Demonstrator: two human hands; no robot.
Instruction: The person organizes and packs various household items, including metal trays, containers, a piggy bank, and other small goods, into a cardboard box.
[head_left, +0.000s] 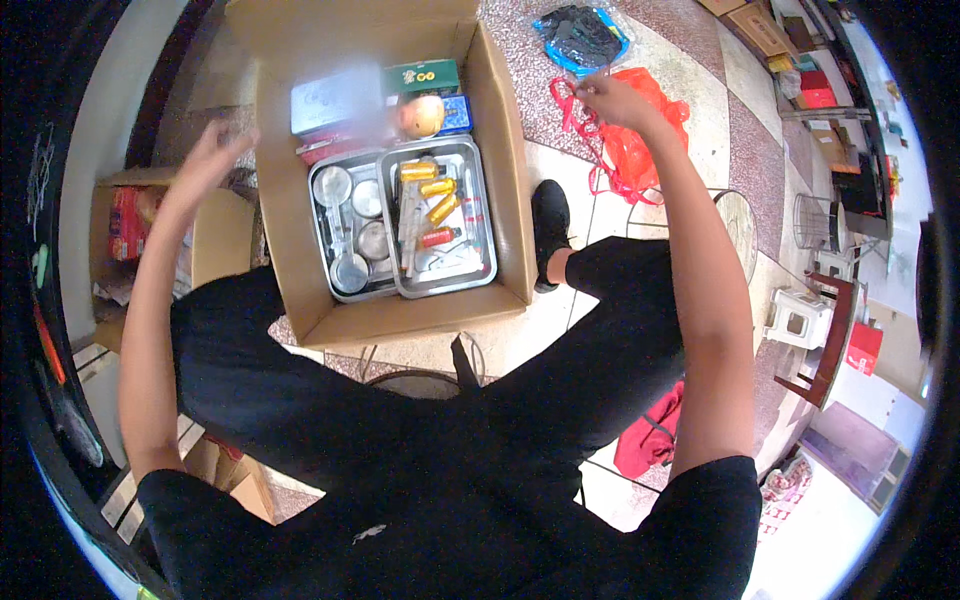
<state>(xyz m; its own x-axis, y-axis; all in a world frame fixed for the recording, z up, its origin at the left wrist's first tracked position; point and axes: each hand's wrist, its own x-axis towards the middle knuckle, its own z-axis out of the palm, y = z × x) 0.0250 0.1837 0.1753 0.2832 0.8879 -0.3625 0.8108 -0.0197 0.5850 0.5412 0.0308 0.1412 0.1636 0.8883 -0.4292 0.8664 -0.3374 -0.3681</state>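
An open cardboard box (491, 150) stands on the floor between my knees. My left hand (219, 148) is by its left wall, slightly blurred, with finger and thumb apart and nothing visible in it. To the right of the box, my right hand (611, 101) is over a red plastic bag (637, 154). Its bent fingertips meet a red ribbon (561, 101); whether they grip it I cannot tell. Inside the box, a metal tray (480, 274) bears several small yellow bottles (437, 187) and a red one (440, 237). Beside it, another metal tray (319, 244) holds several round lidded tins (367, 199).
At the box's far end are a pale tin (330, 101), a green box (424, 75), a blue box (456, 114) and a round peach-coloured object (421, 116). A black bag with blue edging (581, 37) lies beyond. A white stool (799, 319) stands at right, another carton (221, 232) at left.
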